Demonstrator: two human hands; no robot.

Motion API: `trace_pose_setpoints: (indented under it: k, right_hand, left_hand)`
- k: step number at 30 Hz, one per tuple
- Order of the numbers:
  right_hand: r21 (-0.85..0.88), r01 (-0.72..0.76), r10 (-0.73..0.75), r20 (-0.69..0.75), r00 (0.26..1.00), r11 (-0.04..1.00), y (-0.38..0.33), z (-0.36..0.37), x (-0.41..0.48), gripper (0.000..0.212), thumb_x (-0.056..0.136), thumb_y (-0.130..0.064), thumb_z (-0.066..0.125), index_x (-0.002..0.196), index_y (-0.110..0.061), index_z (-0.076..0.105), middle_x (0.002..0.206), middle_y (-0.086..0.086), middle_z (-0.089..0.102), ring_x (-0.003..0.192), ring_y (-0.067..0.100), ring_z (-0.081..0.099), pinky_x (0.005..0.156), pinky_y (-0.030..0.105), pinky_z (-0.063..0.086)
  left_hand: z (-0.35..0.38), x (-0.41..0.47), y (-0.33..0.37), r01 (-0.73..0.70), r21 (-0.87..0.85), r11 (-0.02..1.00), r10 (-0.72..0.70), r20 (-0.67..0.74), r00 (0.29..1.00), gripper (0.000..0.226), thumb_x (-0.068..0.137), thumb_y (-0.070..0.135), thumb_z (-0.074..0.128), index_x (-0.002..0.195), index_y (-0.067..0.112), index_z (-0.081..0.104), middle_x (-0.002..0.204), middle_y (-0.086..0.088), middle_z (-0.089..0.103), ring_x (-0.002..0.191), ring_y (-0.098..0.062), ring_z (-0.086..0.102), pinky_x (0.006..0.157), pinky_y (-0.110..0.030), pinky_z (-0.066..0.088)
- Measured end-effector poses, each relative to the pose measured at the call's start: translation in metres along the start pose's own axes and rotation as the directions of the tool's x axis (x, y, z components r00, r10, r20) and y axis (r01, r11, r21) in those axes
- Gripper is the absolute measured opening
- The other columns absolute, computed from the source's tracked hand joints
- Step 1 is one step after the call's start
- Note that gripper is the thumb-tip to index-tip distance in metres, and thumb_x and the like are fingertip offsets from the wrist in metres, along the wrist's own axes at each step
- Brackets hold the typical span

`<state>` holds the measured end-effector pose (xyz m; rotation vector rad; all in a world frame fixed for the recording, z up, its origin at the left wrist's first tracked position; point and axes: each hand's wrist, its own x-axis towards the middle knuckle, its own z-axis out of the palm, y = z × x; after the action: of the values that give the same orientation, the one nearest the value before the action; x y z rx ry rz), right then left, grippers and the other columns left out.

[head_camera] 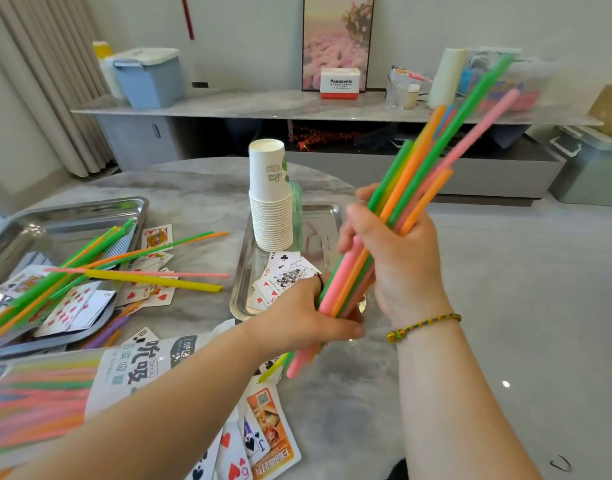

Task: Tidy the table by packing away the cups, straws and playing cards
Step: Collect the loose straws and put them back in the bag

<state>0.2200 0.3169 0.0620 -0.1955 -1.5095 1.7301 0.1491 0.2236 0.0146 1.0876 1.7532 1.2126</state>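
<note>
Green, orange and pink drinking straws (415, 171) stand in a slanted bundle above the marble table (349, 410). The right hand (398, 258) is curled round their middle, and the left hand (297, 317) grips their lower end. Behind them a stack of paper cups (270, 202) sits upside down in a steel tray (321, 223) with playing cards (283, 275), while loose straws (152, 279) and more cards lie across a second tray (89, 204) at the left.

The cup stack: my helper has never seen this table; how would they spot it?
On the marble table, find the steel tray at its centre. At the tray's far end stands the cup stack: white paper cups, nested upside down, towering over the cards beside it.
</note>
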Motion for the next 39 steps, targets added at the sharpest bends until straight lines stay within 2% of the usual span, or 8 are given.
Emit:
trace_pose_setpoints:
  k: [5, 11, 17, 21, 24, 30, 35, 39]
  right_hand:
    - [0.077, 0.023, -0.013, -0.129, 0.992, 0.997, -0.006, -0.016, 0.003, 0.01, 0.072, -0.011, 0.056, 0.076, -0.02, 0.053, 0.04, -0.004, 0.053, 0.038, 0.008, 0.05, 0.044, 0.017, 0.045]
    - [0.05, 0.017, -0.01, -0.136, 0.991, 0.999, -0.005, -0.012, 0.002, 0.014, 0.076, -0.007, 0.057, 0.081, -0.018, 0.051, 0.04, -0.003, 0.053, 0.038, 0.008, 0.049, 0.043, 0.017, 0.044]
    - [0.012, 0.048, -0.046, -0.139, 0.989, 0.999, -0.008, -0.011, 0.003, 0.014, 0.071, -0.01, 0.058, 0.081, -0.018, 0.052, 0.043, -0.006, 0.054, 0.038, 0.007, 0.051, 0.043, 0.017, 0.045]
    - [-0.021, 0.043, -0.045, -0.066, 0.997, 0.999, 0.0, 0.004, 0.002, 0.017, 0.071, -0.01, 0.06, 0.081, -0.022, 0.054, 0.046, -0.006, 0.057, 0.038, 0.007, 0.053, 0.043, 0.018, 0.046]
    - [-0.079, 0.025, -0.027, -0.028, 0.999, 0.997, 0.011, 0.014, 0.0, 0.02, 0.069, -0.012, 0.062, 0.079, -0.027, 0.055, 0.047, -0.006, 0.059, 0.039, 0.007, 0.054, 0.045, 0.019, 0.046]
    - [-0.134, -0.049, 0.051, 0.015, 0.999, 0.99, 0.03, 0.019, -0.003, 0.023, 0.07, -0.01, 0.063, 0.079, -0.029, 0.055, 0.054, -0.012, 0.063, 0.045, 0.003, 0.057, 0.05, 0.018, 0.051]
    - [-0.122, -0.061, 0.061, -0.005, 0.998, 0.991, 0.032, 0.016, 0.0, 0.018, 0.066, -0.014, 0.064, 0.075, -0.027, 0.055, 0.049, -0.01, 0.06, 0.042, 0.004, 0.056, 0.047, 0.018, 0.048]
    - [-0.152, -0.095, 0.114, 0.123, 0.986, 0.984, 0.034, 0.015, -0.002, 0.022, 0.064, -0.017, 0.067, 0.077, -0.031, 0.057, 0.057, -0.013, 0.063, 0.054, 0.004, 0.06, 0.057, 0.018, 0.052]
  left_hand:
    - [0.001, -0.008, -0.025, 0.114, 0.051, 0.992, -0.117, 0.064, 0.991, 0.049, 0.046, 0.033, 0.075, 0.09, 0.027, 0.055, 0.107, -0.018, 0.064, 0.102, -0.031, 0.062, 0.09, -0.046, 0.05]
    - [0.002, -0.002, -0.04, 0.142, 0.072, 0.987, -0.146, 0.049, 0.988, 0.044, 0.05, 0.036, 0.072, 0.09, 0.03, 0.053, 0.113, -0.016, 0.063, 0.104, -0.026, 0.06, 0.094, -0.039, 0.049]
    - [-0.002, -0.009, -0.063, 0.123, -0.011, 0.992, -0.122, 0.088, 0.989, 0.044, 0.074, 0.005, 0.07, 0.104, 0.03, 0.049, 0.111, -0.001, 0.061, 0.105, -0.013, 0.058, 0.097, -0.024, 0.045]
    - [0.008, -0.009, -0.068, 0.082, 0.06, 0.995, -0.081, -0.019, 0.997, 0.039, 0.077, 0.021, 0.069, 0.092, 0.043, 0.04, 0.098, 0.014, 0.056, 0.092, -0.002, 0.056, 0.083, -0.007, 0.043]
    - [0.013, -0.008, -0.073, 0.115, 0.099, 0.988, -0.108, -0.068, 0.992, 0.042, 0.063, 0.041, 0.065, 0.098, 0.039, 0.043, 0.114, 0.001, 0.06, 0.104, -0.013, 0.056, 0.094, -0.026, 0.045]
    - [0.008, -0.01, -0.072, 0.145, 0.051, 0.988, -0.143, -0.047, 0.989, 0.054, 0.062, 0.024, 0.074, 0.11, 0.021, 0.049, 0.113, -0.01, 0.06, 0.099, -0.019, 0.059, 0.088, -0.034, 0.05]
    - [0.005, -0.011, -0.064, 0.158, -0.068, 0.985, -0.155, 0.045, 0.987, 0.07, 0.049, 0.027, 0.073, 0.111, 0.031, 0.041, 0.115, -0.012, 0.056, 0.099, -0.03, 0.061, 0.082, -0.042, 0.054]
    - [0.004, -0.008, -0.066, 0.142, -0.162, 0.977, -0.146, -0.011, 0.989, 0.049, 0.057, 0.013, 0.077, 0.097, 0.021, 0.052, 0.076, 0.005, 0.066, 0.065, -0.007, 0.064, 0.063, -0.024, 0.055]
